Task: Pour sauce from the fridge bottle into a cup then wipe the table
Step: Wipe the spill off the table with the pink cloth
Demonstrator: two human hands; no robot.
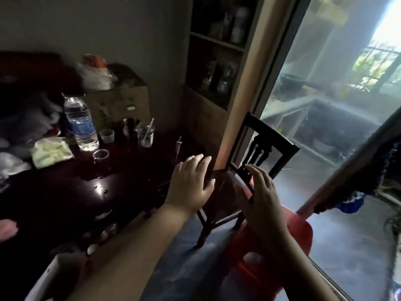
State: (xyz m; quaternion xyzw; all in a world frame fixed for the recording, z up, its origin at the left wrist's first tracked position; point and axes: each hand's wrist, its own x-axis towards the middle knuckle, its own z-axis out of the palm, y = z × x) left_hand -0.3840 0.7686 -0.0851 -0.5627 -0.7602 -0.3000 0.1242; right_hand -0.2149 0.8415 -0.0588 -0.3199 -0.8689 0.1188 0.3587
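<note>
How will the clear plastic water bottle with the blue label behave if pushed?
The clear plastic water bottle is tall and narrow, so a high push would probably tip it. Its thin walls likely dent when gripped. Droplets on the glossy dark table suggest it may slide.

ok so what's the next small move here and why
Probably reach the left hand to the tissue pack: it and the right hand are empty, and drops lie on the table near the clear cup.

The left hand (188,187) and right hand (263,200) have bare forearms (130,246).
</note>
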